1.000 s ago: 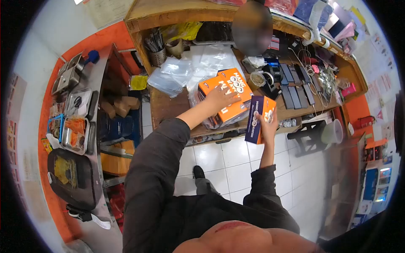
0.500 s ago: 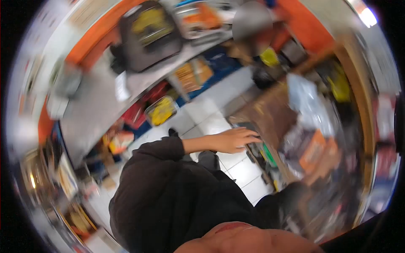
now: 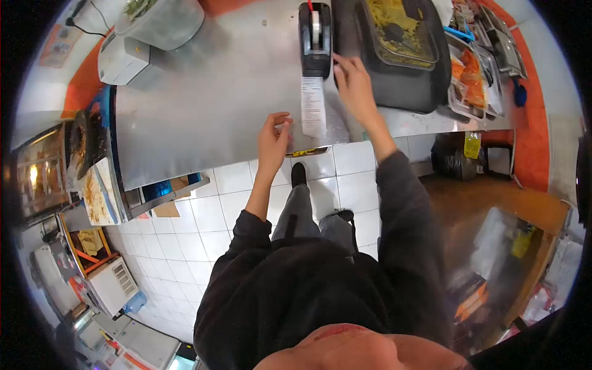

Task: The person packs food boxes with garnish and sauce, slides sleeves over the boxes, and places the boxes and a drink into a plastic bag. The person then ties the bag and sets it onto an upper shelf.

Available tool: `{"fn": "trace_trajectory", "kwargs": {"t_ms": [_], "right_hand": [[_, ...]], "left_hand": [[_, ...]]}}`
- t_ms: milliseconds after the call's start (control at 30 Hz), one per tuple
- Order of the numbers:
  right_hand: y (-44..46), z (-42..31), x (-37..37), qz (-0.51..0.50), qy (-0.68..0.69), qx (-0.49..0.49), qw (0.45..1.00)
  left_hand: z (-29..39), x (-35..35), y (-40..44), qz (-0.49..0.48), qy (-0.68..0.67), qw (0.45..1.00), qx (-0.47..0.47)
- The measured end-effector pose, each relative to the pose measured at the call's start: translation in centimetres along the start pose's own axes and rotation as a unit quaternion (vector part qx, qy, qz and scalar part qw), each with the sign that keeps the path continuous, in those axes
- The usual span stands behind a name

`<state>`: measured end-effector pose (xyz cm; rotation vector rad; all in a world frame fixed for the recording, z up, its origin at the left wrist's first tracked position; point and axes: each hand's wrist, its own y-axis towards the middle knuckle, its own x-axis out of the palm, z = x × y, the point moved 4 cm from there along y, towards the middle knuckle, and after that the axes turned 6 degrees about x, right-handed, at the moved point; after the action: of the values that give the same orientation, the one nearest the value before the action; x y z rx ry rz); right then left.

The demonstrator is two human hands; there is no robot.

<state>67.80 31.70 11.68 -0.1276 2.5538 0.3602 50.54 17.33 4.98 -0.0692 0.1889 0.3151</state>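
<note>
A black tape dispenser (image 3: 316,43) stands on the steel counter (image 3: 197,92), with a white printed paper slip (image 3: 313,106) hanging toward the front edge below it. My right hand (image 3: 354,83) is beside the dispenser's right side, fingers partly spread and nothing visible in them; its index fingertip is close to the dispenser's lower corner. To the left of the slip, over the counter's front edge, my left hand (image 3: 275,139) is empty, with its fingers apart and slightly curled.
A black tray (image 3: 401,92) carries a clear container of yellow-green food (image 3: 401,37). Farther right is a container with orange contents (image 3: 472,80). A white device (image 3: 123,58) and a plastic tub (image 3: 169,24) stand at the left. The wooden desk (image 3: 493,197) is at the right.
The view has turned from the wooden desk to the steel counter. The orange boxes have left my hands; an orange item lies back on the desk. My right hand is now beside the tape dispenser.
</note>
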Motion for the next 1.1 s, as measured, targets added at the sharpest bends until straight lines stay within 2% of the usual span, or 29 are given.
{"fn": "trace_trajectory", "kwargs": {"t_ms": [67,133,167,233,267,333,367,467,500,567,600,667,700,733,767,833,900,967,1033,1100], "right_hand": [[2.6,1.2,4.2,0.011,-0.046,0.031,0.998],[3.9,3.1,6.4,0.012,-0.034,0.176,0.984],[4.3,2.0,6.2,0.011,-0.042,0.183,0.982],[3.9,1.3,5.8,-0.045,0.104,0.368,0.923],[4.0,2.1,6.3,-0.043,0.096,0.375,0.921],[4.2,3.7,7.6,-0.006,0.332,0.351,0.876],[3.8,4.3,8.1,-0.002,0.327,0.356,0.875],[2.8,5.1,9.1,0.071,0.495,0.315,0.807],[2.2,5.2,9.5,0.073,0.495,0.318,0.806],[1.1,5.0,9.6,0.119,0.562,0.251,0.779],[0.6,5.2,9.8,0.121,0.563,0.254,0.777],[-0.2,5.1,9.4,0.13,0.297,0.27,0.907],[-0.3,5.2,9.1,0.132,0.297,0.272,0.906],[0.2,4.3,8.3,0.11,0.123,0.229,0.959],[0.5,3.6,7.8,0.082,-0.055,0.176,0.979],[-2.7,5.4,8.0,0.071,-0.068,0.201,0.975],[-1.6,5.2,7.4,0.059,-0.084,0.194,0.976],[-3.2,0.6,5.4,0.093,0.135,0.24,0.957],[-3.5,-0.1,4.0,0.096,0.115,0.224,0.963],[-5.5,0.8,3.0,0.067,0.076,0.201,0.974]], "left_hand": [[-0.4,-0.7,2.0,-0.025,-0.038,0.998,-0.046],[-1.6,-1.4,3.8,-0.059,-0.043,0.996,-0.05],[-2.1,-1.4,4.6,-0.085,-0.043,0.994,-0.048],[-3.1,-1.3,6.0,-0.116,-0.046,0.991,-0.055],[-3.5,-1.0,6.9,-0.143,-0.041,0.988,-0.049],[-4.4,-0.3,8.2,-0.152,-0.059,0.984,-0.066],[-4.7,0.1,8.6,-0.154,-0.07,0.983,-0.077],[-5.2,0.8,9.6,-0.134,-0.146,0.971,-0.132],[-5.2,0.8,9.7,-0.136,-0.145,0.971,-0.134],[-5.2,0.6,9.8,-0.147,-0.149,0.965,-0.158],[-5.1,0.6,9.9,-0.149,-0.146,0.965,-0.161],[-4.8,0.5,10.0,-0.156,-0.14,0.965,-0.155],[-5.1,0.4,10.1,-0.159,-0.138,0.965,-0.156],[-5.3,0.4,10.2,-0.162,-0.147,0.962,-0.161],[-5.4,0.5,10.3,-0.164,-0.156,0.96,-0.166],[-4.8,0.3,9.5,-0.168,-0.128,0.96,-0.184],[-4.3,1.2,11.8,-0.154,-0.115,0.965,-0.181],[-4.9,1.4,10.8,-0.159,-0.11,0.969,-0.152],[-3.6,2.4,11.4,-0.161,-0.092,0.97,-0.157],[-2.9,2.8,11.1,-0.162,-0.041,0.981,-0.102]]}}
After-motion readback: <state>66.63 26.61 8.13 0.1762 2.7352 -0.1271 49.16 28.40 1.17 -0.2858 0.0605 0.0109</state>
